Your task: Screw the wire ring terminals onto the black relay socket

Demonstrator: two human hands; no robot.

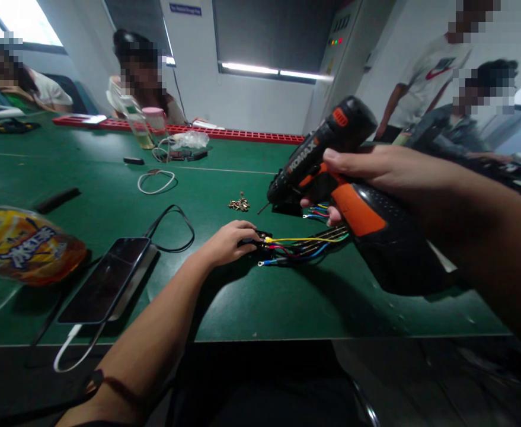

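Observation:
My right hand (pixel 376 172) grips a black and orange cordless screwdriver (pixel 331 172), held in the air with its bit pointing down and left toward the table. My left hand (pixel 229 240) rests on the green table (pixel 242 296), its fingers closed on a small black terminal block (pixel 260 238). Several coloured wires (pixel 307 244) with crimped ends fan out from the block to the right, under the screwdriver. A small heap of brass screws (pixel 239 204) lies just beyond my left hand.
A phone on a power bank (pixel 109 284) with a white cable lies at the near left, beside a yellow snack bag (pixel 20 243). A coiled white cable (pixel 156 179), a bottle (pixel 138 124) and a red rail (pixel 242 133) sit farther back. Several people are around the table.

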